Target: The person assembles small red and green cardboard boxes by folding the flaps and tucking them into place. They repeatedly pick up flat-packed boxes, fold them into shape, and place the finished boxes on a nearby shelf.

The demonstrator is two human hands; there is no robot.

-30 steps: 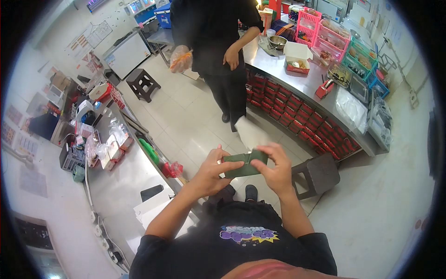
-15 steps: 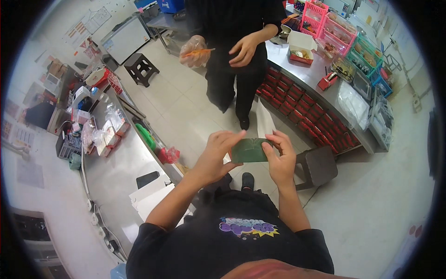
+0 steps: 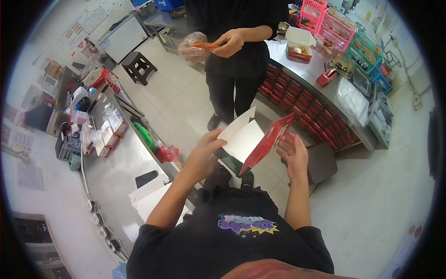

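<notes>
The left hand (image 3: 203, 156) pinches an open red, white and green cardboard box (image 3: 244, 140); right of this grip, the right hand (image 3: 295, 156) is spread beside it.

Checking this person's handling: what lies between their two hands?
The head view shows an open box, white inside with a red outer panel, between the left hand and the right hand.

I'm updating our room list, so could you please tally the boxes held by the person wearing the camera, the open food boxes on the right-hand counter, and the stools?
Held box, in the left hand: 1
Open food box on the right-hand counter: 1
Black stool and dark brown stool: 2
Total: 4
</notes>
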